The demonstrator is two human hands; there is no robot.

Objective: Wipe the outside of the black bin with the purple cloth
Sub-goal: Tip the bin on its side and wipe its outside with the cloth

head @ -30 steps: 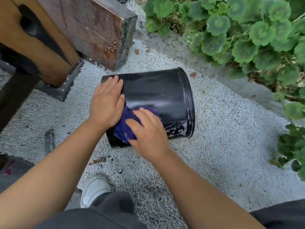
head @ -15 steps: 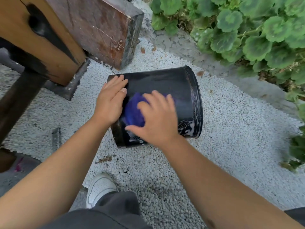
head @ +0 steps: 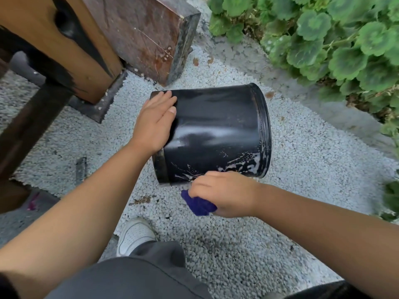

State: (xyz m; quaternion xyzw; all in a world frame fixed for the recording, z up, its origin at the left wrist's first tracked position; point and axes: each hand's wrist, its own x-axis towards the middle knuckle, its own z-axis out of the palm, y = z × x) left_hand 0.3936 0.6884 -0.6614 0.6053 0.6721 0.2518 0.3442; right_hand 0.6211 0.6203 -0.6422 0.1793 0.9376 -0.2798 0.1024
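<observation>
The black bin (head: pixel 216 126) lies on its side on white gravel, its rim to the right and its base to the left. White streaks mark its lower near side. My left hand (head: pixel 154 123) rests flat on the bin's base end, fingers together. My right hand (head: pixel 224 193) is at the bin's lower near edge, closed around the bunched purple cloth (head: pixel 197 203), which sticks out below the fist over the gravel.
A wooden post (head: pixel 64 46) with a metal foot and a rusty brown block (head: pixel 146 33) stand behind the bin at left. Green leafy plants (head: pixel 323 37) fill the right. My white shoe (head: pixel 136 234) and dark trousers are below.
My right hand has slid with the cloth from the top of the bin's side down to its near lower edge. The left hand has stayed on the base end.
</observation>
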